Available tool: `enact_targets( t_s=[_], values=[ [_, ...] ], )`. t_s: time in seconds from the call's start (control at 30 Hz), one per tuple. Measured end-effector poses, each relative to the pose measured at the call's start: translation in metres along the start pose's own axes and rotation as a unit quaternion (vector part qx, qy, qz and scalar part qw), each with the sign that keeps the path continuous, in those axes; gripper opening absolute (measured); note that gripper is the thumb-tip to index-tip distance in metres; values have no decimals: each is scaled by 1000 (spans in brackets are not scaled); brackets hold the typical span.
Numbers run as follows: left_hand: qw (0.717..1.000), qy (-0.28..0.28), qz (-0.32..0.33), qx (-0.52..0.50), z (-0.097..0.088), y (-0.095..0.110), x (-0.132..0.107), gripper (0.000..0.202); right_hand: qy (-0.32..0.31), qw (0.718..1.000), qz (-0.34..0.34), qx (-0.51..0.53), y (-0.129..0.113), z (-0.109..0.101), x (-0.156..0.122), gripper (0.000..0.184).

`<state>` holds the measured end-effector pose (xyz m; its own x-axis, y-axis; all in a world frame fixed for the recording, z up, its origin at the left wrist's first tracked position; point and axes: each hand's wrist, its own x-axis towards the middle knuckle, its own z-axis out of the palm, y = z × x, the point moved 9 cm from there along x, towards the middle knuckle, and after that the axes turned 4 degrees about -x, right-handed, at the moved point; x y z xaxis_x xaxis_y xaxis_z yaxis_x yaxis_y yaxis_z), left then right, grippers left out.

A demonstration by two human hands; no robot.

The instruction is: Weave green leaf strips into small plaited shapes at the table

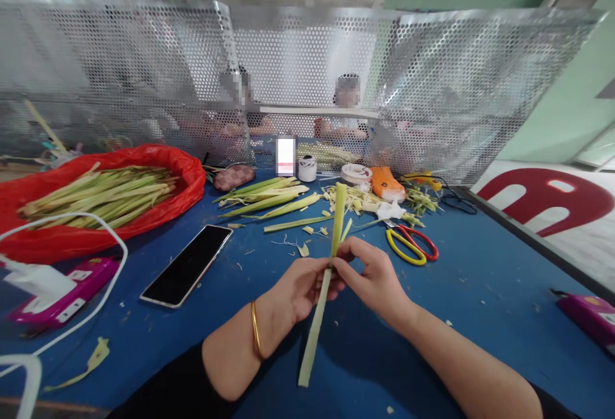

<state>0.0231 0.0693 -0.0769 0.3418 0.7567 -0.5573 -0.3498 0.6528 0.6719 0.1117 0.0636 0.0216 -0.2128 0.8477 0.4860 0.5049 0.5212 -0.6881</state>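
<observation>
A long pale green leaf strip (317,323) stands nearly upright over the blue table (480,278), its top reaching toward the far side. My left hand (300,287), with a gold bangle on the wrist, is closed round the strip near its middle. My right hand (375,278) pinches the same strip from the right side, fingertips touching those of the left. A thinner split piece forks off just above the fingers.
A red bag (187,175) of green leaf strips lies at the left. A black phone (187,265) rests left of my hands. Yellow and red scissors (413,243), cut leaves (269,201) and scraps lie beyond. A perforated metal screen (307,73) closes the table's far side, with people behind it.
</observation>
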Motion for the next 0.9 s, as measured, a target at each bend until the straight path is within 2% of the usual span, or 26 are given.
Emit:
enact_targets(
  t_s=[0.17, 0.3, 0.47, 0.63, 0.73, 0.9],
  values=[
    [1000, 20, -6, 3, -1, 1, -2, 14, 9, 998, 66, 19, 14, 0, 2, 10],
    [999, 11, -7, 47, 1, 0, -3, 22, -7, 988, 126, 95, 30, 4, 4, 12],
    [998, -5, -14, 60, 2, 0, -2, 25, -29, 980, 130, 147, 37, 9, 6, 13],
    [999, -48, -2, 14, 9, 5, -1, 29, 8, 958, 180, 222, 47, 5, 7, 17],
    [999, -51, 4, 3, 10, 7, -4, 28, 33, 948, 200, 246, 50, 0, 7, 21],
    [997, -67, 26, 26, 13, 8, -7, 15, 36, 959, 169, 226, 45, -4, 8, 19]
  ],
)
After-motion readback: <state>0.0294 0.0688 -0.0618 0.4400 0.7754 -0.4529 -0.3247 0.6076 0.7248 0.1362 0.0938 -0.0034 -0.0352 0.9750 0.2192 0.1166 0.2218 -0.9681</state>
